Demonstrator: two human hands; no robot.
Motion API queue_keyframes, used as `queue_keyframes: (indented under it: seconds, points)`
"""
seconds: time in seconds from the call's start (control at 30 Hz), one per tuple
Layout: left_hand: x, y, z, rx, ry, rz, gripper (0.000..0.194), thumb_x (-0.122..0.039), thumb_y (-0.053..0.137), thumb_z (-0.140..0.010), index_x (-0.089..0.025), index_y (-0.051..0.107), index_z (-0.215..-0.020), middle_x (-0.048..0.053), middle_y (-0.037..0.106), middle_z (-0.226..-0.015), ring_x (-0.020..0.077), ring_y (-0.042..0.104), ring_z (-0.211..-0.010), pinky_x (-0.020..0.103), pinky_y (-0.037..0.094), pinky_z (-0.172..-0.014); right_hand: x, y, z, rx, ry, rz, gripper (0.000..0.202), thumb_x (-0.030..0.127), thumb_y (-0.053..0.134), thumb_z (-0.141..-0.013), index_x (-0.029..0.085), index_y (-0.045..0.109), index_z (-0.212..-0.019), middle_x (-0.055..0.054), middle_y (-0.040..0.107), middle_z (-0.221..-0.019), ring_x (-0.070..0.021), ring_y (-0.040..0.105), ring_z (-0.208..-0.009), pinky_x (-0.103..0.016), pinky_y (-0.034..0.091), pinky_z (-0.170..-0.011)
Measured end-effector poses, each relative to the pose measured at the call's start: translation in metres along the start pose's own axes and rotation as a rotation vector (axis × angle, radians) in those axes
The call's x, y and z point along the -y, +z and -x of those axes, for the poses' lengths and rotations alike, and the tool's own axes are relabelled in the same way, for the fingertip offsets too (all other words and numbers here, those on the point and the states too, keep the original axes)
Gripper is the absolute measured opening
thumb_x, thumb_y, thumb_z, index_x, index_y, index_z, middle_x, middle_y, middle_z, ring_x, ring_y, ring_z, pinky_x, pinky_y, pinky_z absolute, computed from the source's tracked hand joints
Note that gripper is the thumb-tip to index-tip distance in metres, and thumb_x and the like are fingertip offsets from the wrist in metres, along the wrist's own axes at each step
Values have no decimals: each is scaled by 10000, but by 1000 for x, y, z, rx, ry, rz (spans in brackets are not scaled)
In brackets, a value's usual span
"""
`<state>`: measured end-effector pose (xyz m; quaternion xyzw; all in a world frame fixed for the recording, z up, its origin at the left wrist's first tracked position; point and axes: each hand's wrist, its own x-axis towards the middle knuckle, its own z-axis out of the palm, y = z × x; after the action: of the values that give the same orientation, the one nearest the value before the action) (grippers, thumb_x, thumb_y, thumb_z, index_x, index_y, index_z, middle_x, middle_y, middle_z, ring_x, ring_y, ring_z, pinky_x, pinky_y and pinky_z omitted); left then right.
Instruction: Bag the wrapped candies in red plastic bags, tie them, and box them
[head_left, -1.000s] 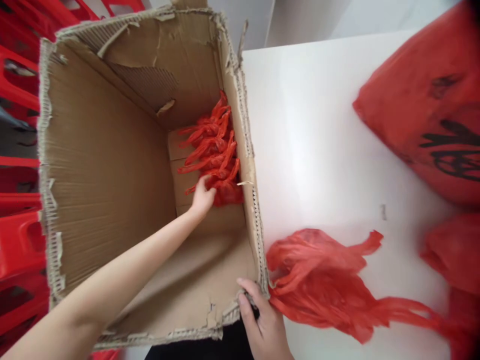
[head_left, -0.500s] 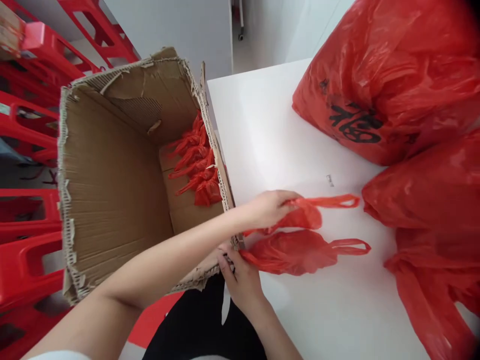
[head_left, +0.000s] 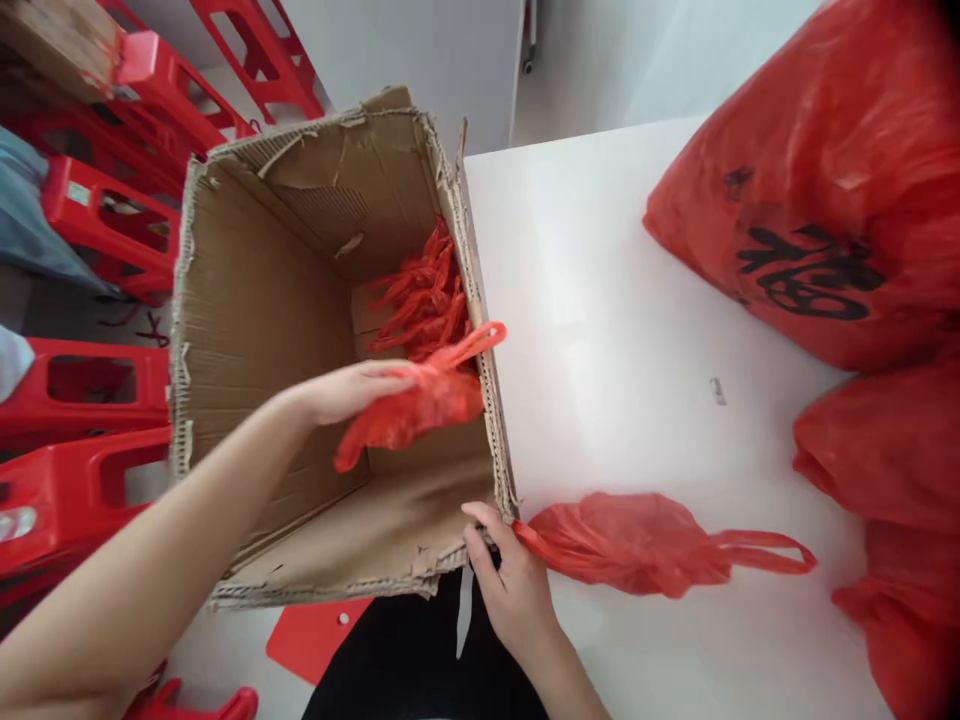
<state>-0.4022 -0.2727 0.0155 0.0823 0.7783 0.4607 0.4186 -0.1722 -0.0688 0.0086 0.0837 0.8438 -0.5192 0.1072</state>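
Note:
My left hand (head_left: pixel 364 390) is closed on a small red plastic bag (head_left: pixel 412 410), held over the opening of the cardboard box (head_left: pixel 247 320). One loop handle of this bag sticks up to the right, near the box's rim. Several similar red bags (head_left: pixel 424 300) lie in a row inside, along the box's right wall. At the near right corner, my right hand (head_left: pixel 506 560) grips the box edge, thumb and fingers around the cardboard. Beside it on the white table lies another red bag (head_left: pixel 637 545), its handle pointing right.
Large red bags with black characters (head_left: pixel 802 270) stand on the right of the white table (head_left: pixel 585 300). A small scrap (head_left: pixel 718 391) lies on the tabletop. Red plastic stools (head_left: pixel 112 220) crowd the left side, one with a carton (head_left: pixel 67 45) on it.
My left hand has carried one red bag from the table leftward to above the box. My right hand stays at the box corner. The whole view has shifted slightly.

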Motion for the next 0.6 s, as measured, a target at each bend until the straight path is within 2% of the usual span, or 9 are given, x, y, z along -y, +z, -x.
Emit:
queue_keyframes:
  seconds: [0.03, 0.1, 0.17, 0.27, 0.33, 0.4, 0.47, 0.53, 0.6]
  points:
    - [19, 12, -15, 57, -45, -104, 392, -490, 557, -861, -204, 690, -1094, 27, 728, -1101, 214, 659, -991, 342, 505, -900, -1, 1, 1, -1, 1, 9, 288, 338, 452, -965, 256, 626, -1179, -18, 722, -1069, -154, 685, -957, -227, 532, -830]
    - [51, 39, -48, 77, -99, -171, 275, -408, 644, -796, -198, 748, -940, 38, 762, -936, 239, 688, -876, 317, 527, -811, -4, 4, 2, 6, 22, 27, 282, 328, 463, -964, 267, 621, -1190, -14, 717, -1103, -149, 685, -985, -214, 533, -847]
    - [75, 60, -82, 21, -129, -238, 205, -326, 653, -787, -188, 757, -898, 66, 755, -898, 265, 684, -867, 333, 510, -826, -6, 5, 4, 8, 40, 44, 275, 322, 480, -959, 274, 620, -1191, -10, 720, -1100, -141, 691, -981, -199, 536, -846]
    - [91, 72, -121, -134, -159, -346, 269, -255, 559, -849, -187, 721, -1052, 118, 696, -1092, 311, 614, -1065, 393, 434, -960, -9, 6, 5, 7, 28, 65, 271, 316, 504, -948, 273, 629, -1185, -13, 728, -1081, -141, 700, -965, -191, 544, -832]
    - [92, 72, -130, -215, -180, -409, 354, -225, 508, -871, -202, 648, -1195, 136, 608, -1236, 330, 537, -1177, 438, 378, -1022, -9, 6, 6, 13, 33, 71, 271, 315, 513, -941, 271, 640, -1177, -16, 732, -1075, -145, 706, -952, -190, 553, -816]
    - [87, 75, -122, -256, -195, -464, 447, -203, 481, -878, -217, 538, -1321, 147, 514, -1330, 342, 463, -1250, 492, 328, -1058, -8, 6, 7, 11, 59, 72, 270, 326, 522, -935, 276, 654, -1164, -16, 734, -1074, -152, 710, -946, -196, 559, -813]
    - [81, 84, -99, -245, -189, -507, 502, -182, 452, -887, -228, 440, -1387, 153, 440, -1389, 339, 394, -1304, 534, 287, -1079, -6, 6, 7, -4, 94, 71, 266, 352, 528, -930, 293, 670, -1148, -7, 736, -1072, -157, 711, -946, -201, 561, -820]
    - [76, 99, -69, -144, -174, -533, 471, -177, 458, -885, -231, 462, -1354, 153, 442, -1387, 333, 395, -1301, 548, 305, -1067, -5, 7, 8, -21, 128, 68, 269, 383, 523, -931, 312, 682, -1136, 4, 739, -1063, -158, 713, -940, -201, 562, -821]
    - [74, 115, -46, 56, -180, -535, 360, -211, 546, -857, -245, 585, -1213, 131, 548, -1273, 324, 496, -1204, 511, 405, -999, -4, 8, 8, -31, 142, 70, 279, 410, 510, -934, 318, 695, -1122, 3, 743, -1049, -163, 716, -930, -204, 564, -818]
